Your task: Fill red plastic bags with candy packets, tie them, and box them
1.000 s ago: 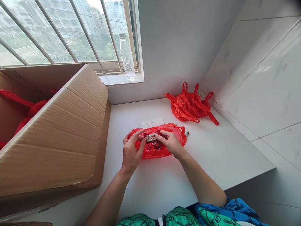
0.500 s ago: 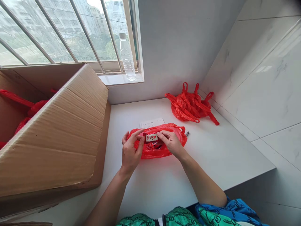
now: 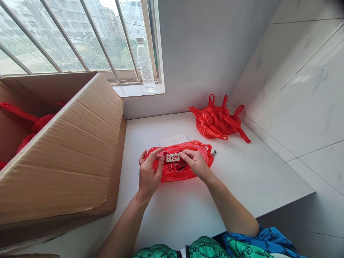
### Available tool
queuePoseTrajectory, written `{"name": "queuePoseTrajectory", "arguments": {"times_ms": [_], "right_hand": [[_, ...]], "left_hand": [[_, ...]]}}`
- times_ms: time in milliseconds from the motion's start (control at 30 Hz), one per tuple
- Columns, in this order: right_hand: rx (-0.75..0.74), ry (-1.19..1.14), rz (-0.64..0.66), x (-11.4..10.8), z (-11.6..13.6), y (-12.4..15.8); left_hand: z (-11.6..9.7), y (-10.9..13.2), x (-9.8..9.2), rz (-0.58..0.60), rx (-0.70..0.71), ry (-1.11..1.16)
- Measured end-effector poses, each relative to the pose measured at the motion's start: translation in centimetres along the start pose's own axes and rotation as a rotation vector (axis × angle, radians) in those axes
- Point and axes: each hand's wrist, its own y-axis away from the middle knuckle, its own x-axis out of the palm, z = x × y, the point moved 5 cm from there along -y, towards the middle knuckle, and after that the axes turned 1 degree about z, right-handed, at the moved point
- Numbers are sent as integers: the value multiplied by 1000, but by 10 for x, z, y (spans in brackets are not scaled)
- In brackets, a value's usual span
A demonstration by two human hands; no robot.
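A small wrapped candy, pale with red lettering and dark red wrapper ends, is held between my two hands above an opened red plastic bag. My left hand pinches its left end between thumb and fingers. At the other end, my right hand grips the wrapper with thumb and forefinger. Inside the bag's mouth, just below the candy, lie more shiny red wrapped pieces. The bag rests on the white tabletop.
A printed white sheet lies behind the bag, and a dark pen-like end pokes out at its right. Tied red bags sit at the back right. A large cardboard box stands left; a water bottle is on the windowsill.
The candy has tilted very slightly between my fingers. Both hands and the bag are otherwise where they were.
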Motion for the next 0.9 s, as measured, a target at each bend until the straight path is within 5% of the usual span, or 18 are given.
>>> {"name": "queuePoseTrajectory", "arguments": {"times_ms": [800, 900], "right_hand": [[-7, 48, 3, -1, -3, 0], [-78, 143, -98, -13, -3, -2]], "left_hand": [[2, 0, 2, 16, -19, 2], [5, -2, -2, -3, -35, -3]]}}
